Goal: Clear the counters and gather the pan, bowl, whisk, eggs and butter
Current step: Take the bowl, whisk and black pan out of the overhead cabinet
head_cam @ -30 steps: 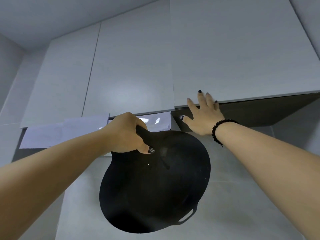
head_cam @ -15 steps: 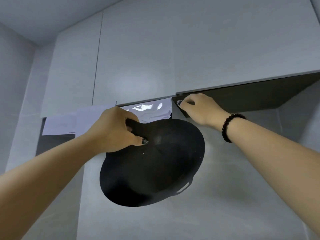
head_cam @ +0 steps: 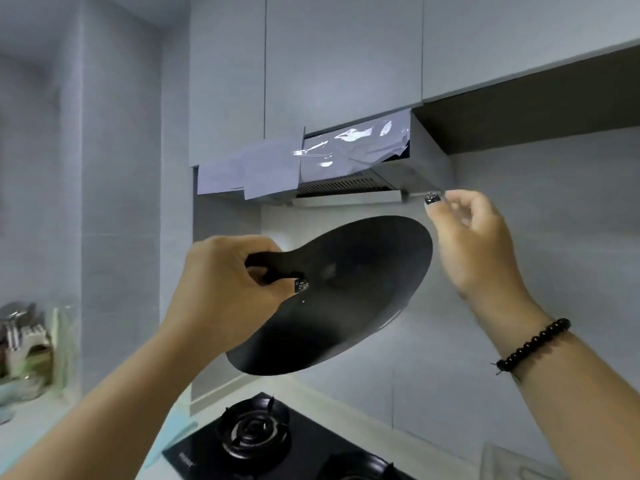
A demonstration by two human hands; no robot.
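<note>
Above the gas stove [head_cam: 256, 432], the left hand [head_cam: 221, 289] grips the handle of the black pan [head_cam: 349, 292].
The pan is round, matte, tilted in air; the right hand [head_cam: 474, 244] hangs beside it, fingers loosely curled, empty, below the foil-covered hood [head_cam: 349, 150].

A range hood [head_cam: 349, 174] hangs under pale grey upper cabinets [head_cam: 343, 64], its front covered with sheets of pale paper [head_cam: 249, 169] on the left and crinkled clear film [head_cam: 353, 147] on the right. A slotted vent [head_cam: 341, 187] shows on its underside. Grey tiled wall [head_cam: 536, 237] runs behind. Below, a black gas hob [head_cam: 277, 445] sits in the light counter [head_cam: 381, 427], one burner grate [head_cam: 252, 427] in full view and a second cut off at the bottom edge. At far left, blurred, stands what may be a utensil holder [head_cam: 24, 344] beside a clear container.
</note>
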